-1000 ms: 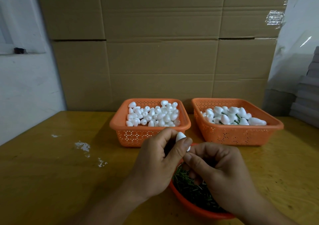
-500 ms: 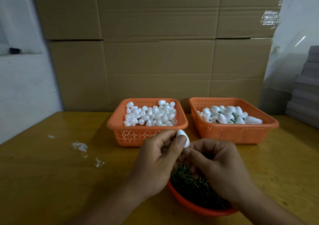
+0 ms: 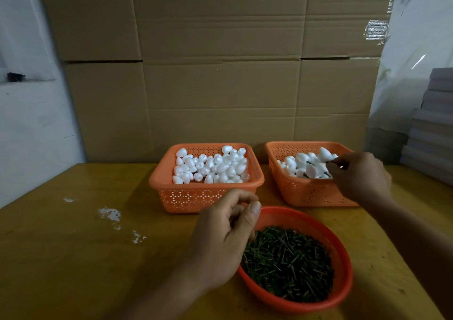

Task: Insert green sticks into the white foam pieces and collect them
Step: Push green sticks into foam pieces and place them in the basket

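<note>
Leftmost, plain white foam pieces (image 3: 210, 166) fill 1 basket (image 3: 196, 197); the left hand (image 3: 225, 241) hangs empty, loosely curled. Green sticks (image 3: 286, 260) look stiff. The right hand (image 3: 359, 175) pinches a light, dentable stemmed piece (image 3: 324, 154) over the collecting basket (image 3: 306, 192).

Single head-worn wide-angle view, looking forward and down across the counter (image 3: 73, 258) from the person's seat. Both hands and the red bowl (image 3: 343, 265) lie close below the lens; two orange baskets (image 3: 196, 197) sit farther off, before a cardboard wall (image 3: 220, 74).
</note>
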Motion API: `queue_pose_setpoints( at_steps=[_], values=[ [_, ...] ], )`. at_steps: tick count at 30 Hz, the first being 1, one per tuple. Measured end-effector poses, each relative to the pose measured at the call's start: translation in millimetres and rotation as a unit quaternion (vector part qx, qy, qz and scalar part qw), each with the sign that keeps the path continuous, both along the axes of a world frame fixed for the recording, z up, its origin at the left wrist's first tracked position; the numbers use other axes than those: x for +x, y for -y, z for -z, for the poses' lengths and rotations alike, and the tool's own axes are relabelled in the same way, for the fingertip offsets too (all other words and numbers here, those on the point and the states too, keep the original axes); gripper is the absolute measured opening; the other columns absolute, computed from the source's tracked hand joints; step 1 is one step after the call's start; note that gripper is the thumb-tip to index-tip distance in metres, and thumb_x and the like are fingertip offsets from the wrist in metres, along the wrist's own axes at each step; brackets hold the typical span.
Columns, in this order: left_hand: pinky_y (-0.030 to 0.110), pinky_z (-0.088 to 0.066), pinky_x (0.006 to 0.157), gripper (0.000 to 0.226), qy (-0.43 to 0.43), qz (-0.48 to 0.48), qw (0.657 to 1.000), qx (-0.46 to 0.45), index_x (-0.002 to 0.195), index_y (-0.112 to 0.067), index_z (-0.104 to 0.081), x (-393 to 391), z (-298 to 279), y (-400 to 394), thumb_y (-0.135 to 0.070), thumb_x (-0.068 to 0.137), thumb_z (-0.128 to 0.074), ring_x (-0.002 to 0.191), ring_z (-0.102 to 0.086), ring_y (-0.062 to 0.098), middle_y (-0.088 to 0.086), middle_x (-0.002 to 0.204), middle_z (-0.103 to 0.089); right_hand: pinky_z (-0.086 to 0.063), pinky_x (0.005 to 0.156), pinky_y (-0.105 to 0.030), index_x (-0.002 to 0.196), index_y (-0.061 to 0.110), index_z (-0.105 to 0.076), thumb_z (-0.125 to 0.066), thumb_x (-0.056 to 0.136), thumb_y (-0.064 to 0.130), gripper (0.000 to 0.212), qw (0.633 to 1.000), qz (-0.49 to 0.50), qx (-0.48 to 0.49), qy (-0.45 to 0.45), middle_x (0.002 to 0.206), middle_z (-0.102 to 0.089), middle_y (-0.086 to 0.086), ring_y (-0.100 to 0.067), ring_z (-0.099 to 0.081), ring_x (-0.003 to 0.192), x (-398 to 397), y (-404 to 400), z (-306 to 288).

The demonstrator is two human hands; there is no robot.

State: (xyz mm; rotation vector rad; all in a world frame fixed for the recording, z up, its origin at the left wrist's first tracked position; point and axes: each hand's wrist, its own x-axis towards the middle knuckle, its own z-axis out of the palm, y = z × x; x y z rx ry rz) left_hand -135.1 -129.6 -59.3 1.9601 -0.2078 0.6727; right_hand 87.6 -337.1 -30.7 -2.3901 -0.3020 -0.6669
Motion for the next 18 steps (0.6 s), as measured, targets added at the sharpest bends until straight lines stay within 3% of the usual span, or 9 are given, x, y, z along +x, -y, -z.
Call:
queue_pose_setpoints(
  at_steps=[5,10,18],
  values=[
    [0.045,-0.052,0.058,0.030,0.006,-0.002,1.000,0.021,0.093,-0.029,-0.064,1,1,-1,-0.055,0.095,-0.048,0.061,-0.060,0.010,-0.005,0.067,-0.062,-0.060,0.069,-0.040,0.076,0.014,-0.068,-0.063,0.092,0.033,0.026,0.987,0.090,-0.076,-0.108,0.068,-0.067,-0.008,-0.026,-0.066,0.061,37,4,-5],
    [0.048,-0.049,0.056,0.033,0.006,0.001,0.999,0.033,0.087,-0.027,-0.063,0,1,1,-0.054,0.095,-0.048,0.060,-0.060,0.021,0.002,0.068,-0.062,-0.051,0.060,-0.031,0.076,0.012,-0.060,-0.067,0.089,0.037,0.030,0.978,0.129,-0.098,-0.133,0.072,-0.064,-0.009,-0.025,-0.063,0.062,50,-3,-8],
    [0.041,-0.048,0.055,0.027,0.002,-0.003,0.998,0.061,0.081,-0.026,-0.063,-1,1,-1,-0.047,0.096,-0.054,0.059,-0.057,0.018,-0.002,0.066,-0.060,-0.045,0.051,-0.026,0.076,0.010,-0.063,-0.070,0.089,0.034,0.028,0.981,0.112,-0.087,-0.136,0.070,-0.065,-0.010,-0.024,-0.063,0.059,51,-4,-11]
  ],
)
